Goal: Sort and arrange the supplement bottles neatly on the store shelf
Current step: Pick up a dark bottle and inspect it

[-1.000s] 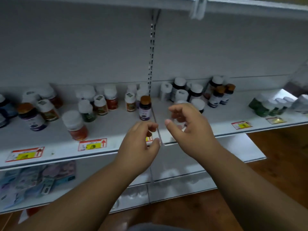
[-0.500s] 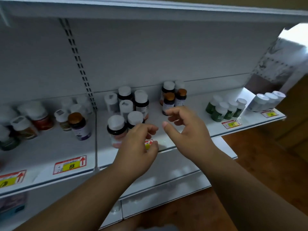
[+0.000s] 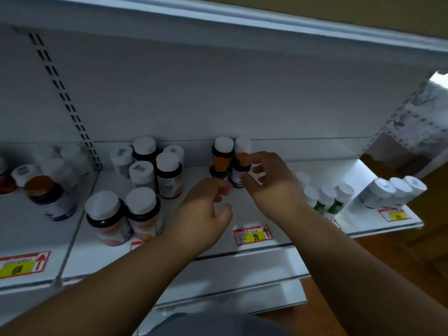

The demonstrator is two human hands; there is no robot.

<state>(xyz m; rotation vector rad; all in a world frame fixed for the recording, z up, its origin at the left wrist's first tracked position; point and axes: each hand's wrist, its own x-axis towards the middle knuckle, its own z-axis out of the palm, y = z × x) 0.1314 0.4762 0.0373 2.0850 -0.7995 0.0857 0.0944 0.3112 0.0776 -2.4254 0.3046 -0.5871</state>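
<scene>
A small dark bottle with an orange cap (image 3: 238,169) stands toward the back of the white shelf (image 3: 264,215), beside a white-capped dark bottle with an orange label (image 3: 221,157). My right hand (image 3: 271,183) is at this orange-capped bottle: the index fingertip lies on the cap and the thumb is against its side. My left hand (image 3: 203,212) hovers just in front and to the left, with its fingers loosely curled and nothing in them. Another white bottle (image 3: 243,144) stands behind, against the back panel.
Two large white-capped bottles (image 3: 108,219) stand at the front left, with a cluster of white-capped bottles (image 3: 167,173) behind them. An orange-capped purple bottle (image 3: 49,198) is further left. Green-labelled bottles (image 3: 326,200) and several tipped white bottles (image 3: 392,191) are at the right end. A red price tag (image 3: 252,236) marks the shelf edge.
The view has shifted right along the shelf and moved closer. My right hand reached forward to the orange-capped bottle at the back; my left hand followed, still holding nothing.
</scene>
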